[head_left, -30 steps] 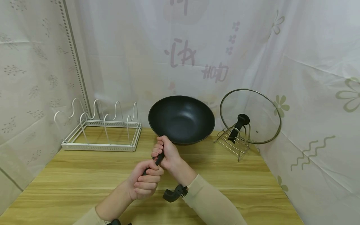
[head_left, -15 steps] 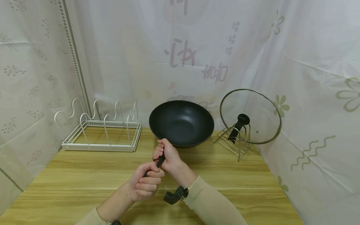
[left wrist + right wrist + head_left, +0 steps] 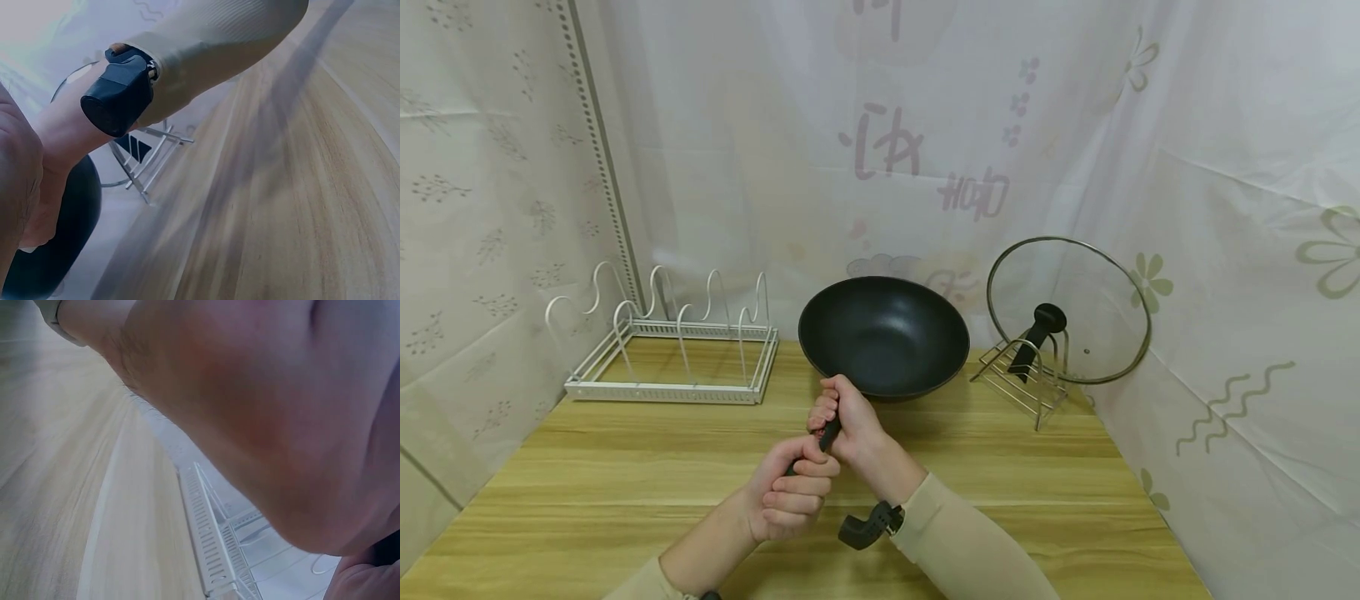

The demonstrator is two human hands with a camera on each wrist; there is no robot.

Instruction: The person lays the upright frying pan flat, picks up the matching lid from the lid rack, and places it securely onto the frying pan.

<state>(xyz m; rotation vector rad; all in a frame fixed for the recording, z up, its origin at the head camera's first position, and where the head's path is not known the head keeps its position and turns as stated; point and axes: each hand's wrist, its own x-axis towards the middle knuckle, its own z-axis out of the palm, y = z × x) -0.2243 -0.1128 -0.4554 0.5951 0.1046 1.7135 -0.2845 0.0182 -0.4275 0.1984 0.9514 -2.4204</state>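
A black wok (image 3: 883, 333) is held out in the middle of the head view, its hollow tilted toward me. My right hand (image 3: 853, 417) grips its dark handle (image 3: 830, 435) close to the pan. Behind it, my left hand (image 3: 793, 487) has its fingers wrapped around the handle's end, hiding most of it. In the left wrist view the dark side of the wok (image 3: 84, 212) shows beyond the right forearm. The right wrist view is mostly filled by the right hand (image 3: 269, 425).
At the left stands a white wire rack (image 3: 662, 392) with curved dividers. A glass lid (image 3: 1105, 308) with a black knob leans in a small metal stand (image 3: 1037, 392) at the right. Both stand on the wood-grain table (image 3: 625, 483), with printed curtains (image 3: 737, 167) behind.
The wok has come down a little in the head view, and both hands have shifted slightly down with it. Their grip on the handle stays the same.
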